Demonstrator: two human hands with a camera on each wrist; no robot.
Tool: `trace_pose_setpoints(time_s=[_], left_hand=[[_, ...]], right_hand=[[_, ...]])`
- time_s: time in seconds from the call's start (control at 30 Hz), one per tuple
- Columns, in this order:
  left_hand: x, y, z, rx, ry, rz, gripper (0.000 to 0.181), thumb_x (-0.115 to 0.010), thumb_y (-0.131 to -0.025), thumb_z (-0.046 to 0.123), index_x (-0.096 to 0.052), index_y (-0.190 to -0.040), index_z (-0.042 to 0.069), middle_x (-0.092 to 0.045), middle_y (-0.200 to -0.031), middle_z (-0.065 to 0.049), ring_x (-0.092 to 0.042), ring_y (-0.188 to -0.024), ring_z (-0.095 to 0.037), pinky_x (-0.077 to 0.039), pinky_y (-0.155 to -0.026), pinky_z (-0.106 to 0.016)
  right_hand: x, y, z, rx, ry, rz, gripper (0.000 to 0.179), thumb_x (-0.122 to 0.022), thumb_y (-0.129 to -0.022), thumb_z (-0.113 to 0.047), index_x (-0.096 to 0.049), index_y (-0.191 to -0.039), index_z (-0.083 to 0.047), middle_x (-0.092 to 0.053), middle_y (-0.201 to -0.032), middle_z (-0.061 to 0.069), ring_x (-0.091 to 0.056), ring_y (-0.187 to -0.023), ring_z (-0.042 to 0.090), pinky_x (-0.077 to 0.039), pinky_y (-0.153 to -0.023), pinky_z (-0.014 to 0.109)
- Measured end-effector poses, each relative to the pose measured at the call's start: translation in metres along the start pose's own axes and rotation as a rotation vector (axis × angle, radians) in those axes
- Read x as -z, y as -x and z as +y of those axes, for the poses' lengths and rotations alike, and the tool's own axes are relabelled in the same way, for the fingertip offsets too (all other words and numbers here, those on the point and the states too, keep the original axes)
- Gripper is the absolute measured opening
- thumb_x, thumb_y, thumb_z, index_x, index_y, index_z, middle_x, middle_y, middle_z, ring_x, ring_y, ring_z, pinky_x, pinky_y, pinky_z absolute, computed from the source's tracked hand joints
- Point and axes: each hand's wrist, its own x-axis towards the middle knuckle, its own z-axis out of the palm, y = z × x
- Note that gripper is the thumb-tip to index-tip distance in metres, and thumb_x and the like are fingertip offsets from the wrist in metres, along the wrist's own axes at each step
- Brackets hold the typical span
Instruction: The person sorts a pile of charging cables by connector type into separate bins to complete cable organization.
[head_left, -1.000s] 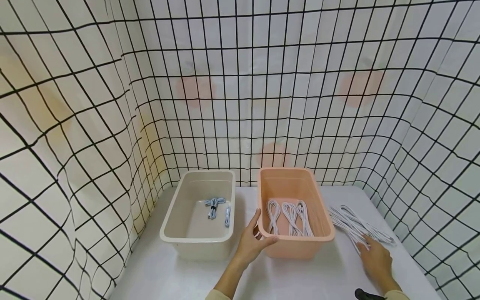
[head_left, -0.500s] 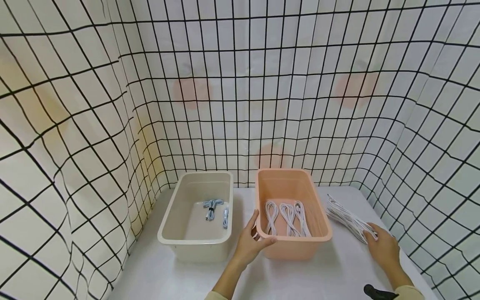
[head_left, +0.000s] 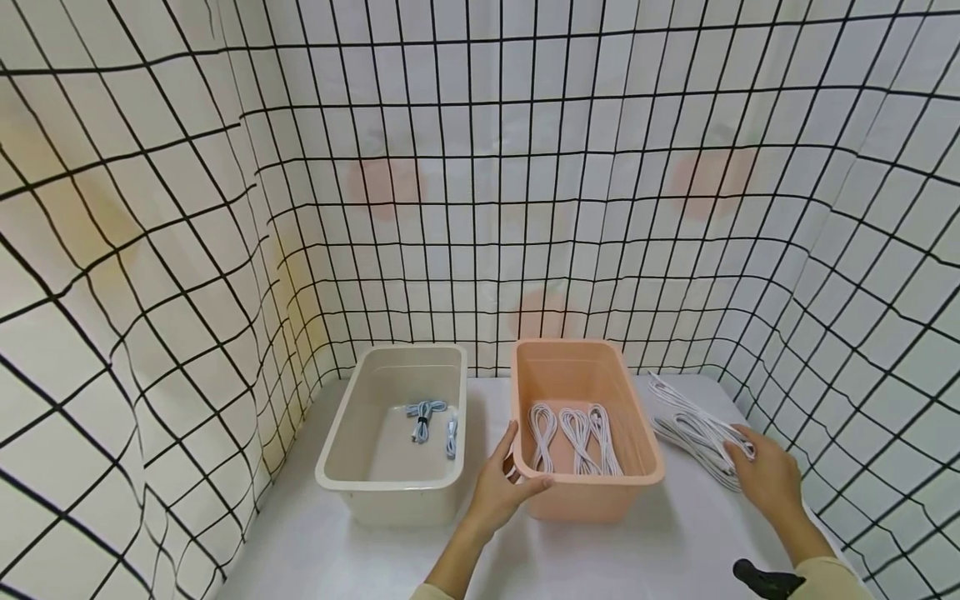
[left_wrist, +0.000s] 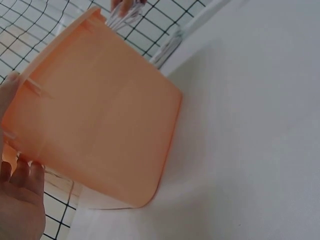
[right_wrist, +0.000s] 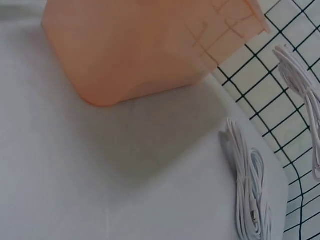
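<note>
My right hand (head_left: pixel 768 477) grips the near end of a coiled white cable (right_wrist: pixel 300 80), raised above the table to the right of the orange bin (head_left: pixel 592 500). Beneath it, another white cable bundle (right_wrist: pixel 243 185) lies on the table, a metal plug showing among its strands. With thumb and fingers my left hand (head_left: pixel 498 492) holds the orange bin at its near left corner; in the left wrist view its fingers (left_wrist: pixel 30 175) reach under the rim. Inside that bin, 3 looped white cables (head_left: pixel 576 429) lie side by side.
Left of the orange bin stands a cream bin (head_left: pixel 393 500) holding light blue cables (head_left: pixel 422 421), one bound with a black tie. Black netting (head_left: pixel 495 208) over pale cloth walls encloses the table (head_left: pixel 300 542) at the back and both sides.
My right hand has moved slightly right and lifted one white cable bundle away from the other, which stays on the table. My left hand keeps its hold on the orange bin.
</note>
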Motion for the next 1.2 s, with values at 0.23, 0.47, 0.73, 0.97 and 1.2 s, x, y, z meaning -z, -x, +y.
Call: trace_pose_setpoints(time_s=[0.23, 0.47, 0.73, 0.97, 1.2], left_hand=[[-0.001, 0.0, 0.0, 0.009, 0.004, 0.005, 0.105, -0.091, -0.082, 0.022, -0.027, -0.166, 0.02, -0.026, -0.168, -0.011, -0.041, -0.144, -0.038, -0.042, -0.11, -0.04], [0.001, 0.001, 0.0, 0.013, 0.008, 0.004, 0.105, -0.091, -0.083, 0.022, -0.027, -0.166, 0.019, -0.026, -0.168, -0.01, -0.041, -0.144, -0.038, -0.041, -0.11, -0.04], [-0.001, 0.0, 0.0, 0.025, 0.007, 0.007, 0.105, -0.091, -0.082, 0.023, -0.027, -0.166, 0.02, -0.027, -0.167, -0.011, -0.039, -0.144, -0.043, -0.04, -0.111, -0.042], [-0.001, 0.0, 0.0, 0.01, 0.0, 0.009, 0.106, -0.091, -0.082, 0.022, -0.026, -0.166, 0.019, -0.027, -0.167, -0.011, -0.041, -0.143, -0.041, -0.041, -0.11, -0.042], [-0.001, 0.001, 0.001, 0.014, 0.009, 0.006, 0.106, -0.091, -0.082, 0.023, -0.027, -0.166, 0.019, -0.027, -0.167, -0.011, -0.04, -0.143, -0.042, -0.041, -0.111, -0.042]], right_hand=[[0.007, -0.008, -0.015, 0.001, -0.004, -0.01, 0.038, -0.066, -0.101, -0.012, -0.06, -0.132, 0.01, -0.06, -0.122, 0.041, -0.059, -0.103, 0.059, -0.045, -0.072, 0.064], [0.012, -0.015, -0.03, 0.011, -0.047, -0.046, 0.041, -0.067, -0.102, -0.016, -0.06, -0.134, 0.009, -0.061, -0.121, 0.04, -0.065, -0.092, 0.053, -0.049, -0.067, 0.06], [0.011, -0.021, -0.059, 0.121, -0.094, 0.012, 0.038, -0.072, -0.097, -0.009, -0.063, -0.129, 0.009, -0.064, -0.119, 0.037, -0.065, -0.099, 0.055, -0.051, -0.074, 0.066], [0.011, -0.03, -0.084, 0.246, -0.109, 0.069, 0.037, -0.078, -0.089, -0.003, -0.068, -0.123, 0.009, -0.069, -0.112, 0.033, -0.067, -0.097, 0.053, -0.052, -0.073, 0.066], [0.007, -0.037, -0.108, 0.298, -0.129, 0.077, 0.038, -0.081, -0.086, -0.002, -0.07, -0.121, 0.008, -0.07, -0.11, 0.032, -0.067, -0.098, 0.053, -0.052, -0.074, 0.066]])
